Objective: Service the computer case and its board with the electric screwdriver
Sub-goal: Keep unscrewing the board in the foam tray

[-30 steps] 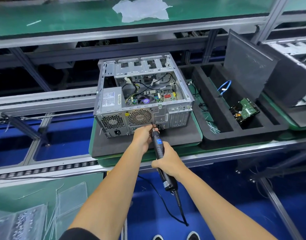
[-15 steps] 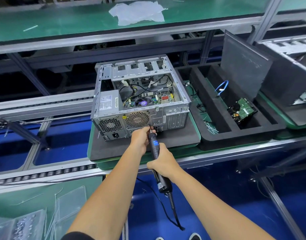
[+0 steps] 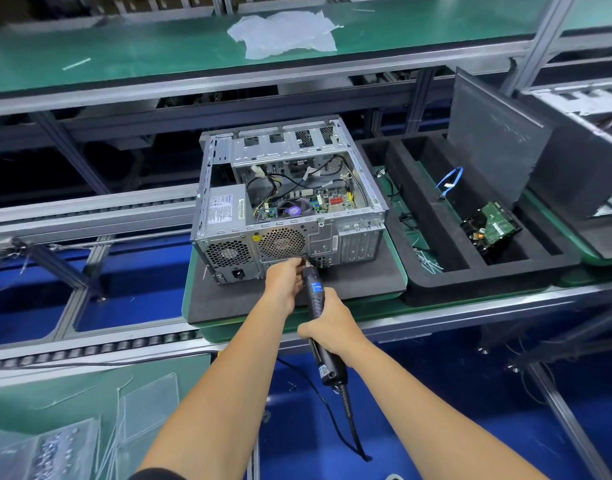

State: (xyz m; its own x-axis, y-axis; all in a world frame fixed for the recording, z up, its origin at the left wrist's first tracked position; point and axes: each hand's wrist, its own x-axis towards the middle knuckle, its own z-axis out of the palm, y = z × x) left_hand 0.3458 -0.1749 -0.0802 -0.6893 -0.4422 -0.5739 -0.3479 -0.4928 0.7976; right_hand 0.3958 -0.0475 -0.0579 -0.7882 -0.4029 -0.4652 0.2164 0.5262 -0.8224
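An open silver computer case [image 3: 228, 209] lies on a dark foam pad [image 3: 360, 282], its rear panel with two fan grilles facing me. Inside, the green board [image 3: 328, 202] shows with a fan and black cables. My right hand [image 3: 332, 323] grips the black electric screwdriver [image 3: 315, 292], whose tip meets the rear panel just below the larger grille. My left hand [image 3: 283, 278] pinches the screwdriver's front end at the bit, right against the case. The screwdriver's cord hangs down toward the floor.
A black foam tray [image 3: 470, 271] at the right holds a hard drive [image 3: 491, 226], a blue cable [image 3: 450, 181] and loose wires. A grey panel [image 3: 495, 147] leans behind it. Clear plastic bags [image 3: 55, 445] lie at lower left; a crumpled bag [image 3: 283, 32] sits on the upper shelf.
The view has drifted slightly; both hands stay at the same spot on the rear panel, with the screwdriver held against it.
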